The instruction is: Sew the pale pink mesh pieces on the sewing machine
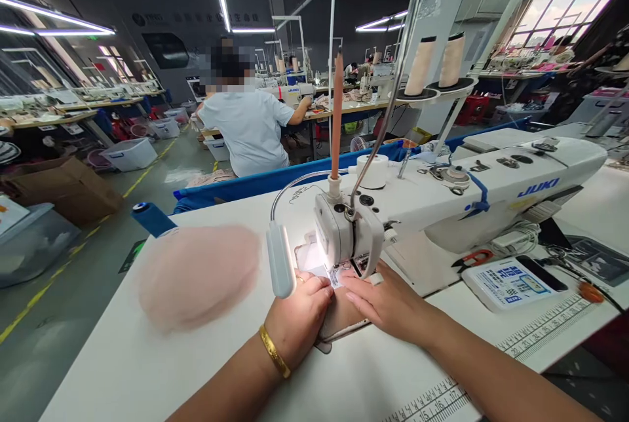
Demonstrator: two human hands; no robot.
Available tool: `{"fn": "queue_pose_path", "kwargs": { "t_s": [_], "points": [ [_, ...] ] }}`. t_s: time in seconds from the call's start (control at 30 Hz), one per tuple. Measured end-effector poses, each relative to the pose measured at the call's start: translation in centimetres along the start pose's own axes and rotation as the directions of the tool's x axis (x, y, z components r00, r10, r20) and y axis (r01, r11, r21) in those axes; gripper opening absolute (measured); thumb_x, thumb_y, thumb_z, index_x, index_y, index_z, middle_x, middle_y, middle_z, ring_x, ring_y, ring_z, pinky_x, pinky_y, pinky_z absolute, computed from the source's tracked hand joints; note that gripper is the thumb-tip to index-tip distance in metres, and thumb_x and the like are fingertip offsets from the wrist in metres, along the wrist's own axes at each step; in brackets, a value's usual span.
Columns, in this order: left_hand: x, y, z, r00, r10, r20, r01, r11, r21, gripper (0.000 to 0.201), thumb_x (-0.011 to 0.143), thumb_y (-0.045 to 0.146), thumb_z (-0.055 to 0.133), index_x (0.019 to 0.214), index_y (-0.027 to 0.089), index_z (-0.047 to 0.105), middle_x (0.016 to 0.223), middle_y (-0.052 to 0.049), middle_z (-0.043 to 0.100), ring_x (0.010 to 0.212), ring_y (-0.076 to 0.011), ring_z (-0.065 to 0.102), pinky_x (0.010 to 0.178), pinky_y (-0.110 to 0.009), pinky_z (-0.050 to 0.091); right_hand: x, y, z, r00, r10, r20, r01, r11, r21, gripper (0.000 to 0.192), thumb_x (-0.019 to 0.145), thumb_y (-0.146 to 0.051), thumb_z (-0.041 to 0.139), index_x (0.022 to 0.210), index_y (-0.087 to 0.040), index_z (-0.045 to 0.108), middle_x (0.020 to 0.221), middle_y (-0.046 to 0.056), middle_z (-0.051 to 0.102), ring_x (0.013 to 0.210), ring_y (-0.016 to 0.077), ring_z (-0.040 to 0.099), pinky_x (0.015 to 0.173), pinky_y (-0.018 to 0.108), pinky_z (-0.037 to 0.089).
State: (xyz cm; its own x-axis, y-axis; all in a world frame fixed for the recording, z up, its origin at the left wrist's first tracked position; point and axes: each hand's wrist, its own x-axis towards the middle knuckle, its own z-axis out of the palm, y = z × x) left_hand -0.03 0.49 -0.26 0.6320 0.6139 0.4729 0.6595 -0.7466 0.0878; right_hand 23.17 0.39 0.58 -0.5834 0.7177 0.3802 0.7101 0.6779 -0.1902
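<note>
A small white printed label [336,277] lies under the needle area of a white JUKI sewing machine [339,229]. My left hand [301,317] is closed, its thumb and fingertips pinched at the label's left edge. From the other side, my right hand [390,304] lies flat with fingers stretched out, the fingertips touching the label's right side. The machine head partly hides those fingertips and the needle. Left of my hands, a pale pink, blurred patch, seemingly sheer fabric [201,274], rests on the white table [162,369].
A lamp [281,261] on a bendy neck hangs close over my left hand. Right of the machine are red-handled snips [474,258] and a white printed box [514,284]. A blue thread cone [151,219] stands at the left edge. A person [246,124] sits ahead.
</note>
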Motion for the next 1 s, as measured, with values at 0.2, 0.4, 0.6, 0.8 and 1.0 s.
{"fn": "queue_pose_path", "kwargs": {
  "t_s": [0.2,0.4,0.6,0.8,1.0],
  "points": [
    [-0.4,-0.7,0.2,0.987,-0.134,0.084,0.14,0.988,-0.07,0.02,0.1,0.018,0.051,0.111,0.021,0.068,0.121,-0.008,0.072,0.106,-0.0255,0.068,0.095,-0.041,0.058,-0.1,0.3,0.4,0.999,0.029,-0.043,-0.03,0.999,-0.027,0.029,0.097,-0.022,0.057,0.122,-0.019,0.072,0.123,0.015,0.072,0.108,0.0331,0.066,0.086,0.044,0.059],
    [-0.6,-0.4,-0.5,0.887,-0.394,0.241,0.384,0.919,0.09,0.051,0.094,0.04,0.066,0.14,0.02,0.057,0.154,-0.017,0.052,0.142,-0.0383,0.049,0.112,-0.055,0.049,-0.7,0.7,1.3,1.0,0.0,-0.03,0.0,1.0,-0.009,0.033,0.099,-0.022,0.053,0.128,-0.022,0.069,0.122,0.012,0.073,0.112,0.0324,0.066,0.09,0.045,0.059],
    [1.2,3.3,-4.8,0.704,-0.514,0.489,0.435,0.857,0.275,0.045,0.095,0.034,0.066,0.135,0.015,0.063,0.135,-0.022,0.064,0.122,-0.041,0.063,0.093,-0.056,0.056,-0.9,0.5,1.8,0.984,-0.146,-0.098,0.155,0.983,0.099,0.036,0.101,-0.012,0.044,0.129,-0.022,0.064,0.116,0.011,0.074,0.106,0.027,0.069,0.087,0.041,0.058],
    [-1.1,6.7,-7.7,0.643,-0.443,0.624,0.436,0.882,0.177,0.037,0.09,0.035,0.073,0.123,0.018,0.069,0.119,-0.014,0.07,0.109,-0.037,0.066,0.092,-0.055,0.056,-0.8,-3.1,0.4,0.948,-0.308,-0.077,0.317,0.905,0.283,0.033,0.101,-0.013,0.048,0.13,-0.02,0.061,0.125,0.011,0.071,0.114,0.0252,0.063,0.096,0.042,0.054],
    [-4.5,6.4,-8.2,0.736,-0.378,0.561,0.401,0.912,0.087,0.03,0.096,0.032,0.065,0.124,0.021,0.068,0.123,-0.01,0.071,0.113,-0.033,0.064,0.099,-0.052,0.055,-1.2,-4.4,0.6,0.934,-0.356,0.008,0.33,0.872,0.361,0.031,0.105,-0.016,0.049,0.133,-0.02,0.06,0.123,0.012,0.071,0.112,0.0244,0.063,0.097,0.043,0.052]
  ]
}}
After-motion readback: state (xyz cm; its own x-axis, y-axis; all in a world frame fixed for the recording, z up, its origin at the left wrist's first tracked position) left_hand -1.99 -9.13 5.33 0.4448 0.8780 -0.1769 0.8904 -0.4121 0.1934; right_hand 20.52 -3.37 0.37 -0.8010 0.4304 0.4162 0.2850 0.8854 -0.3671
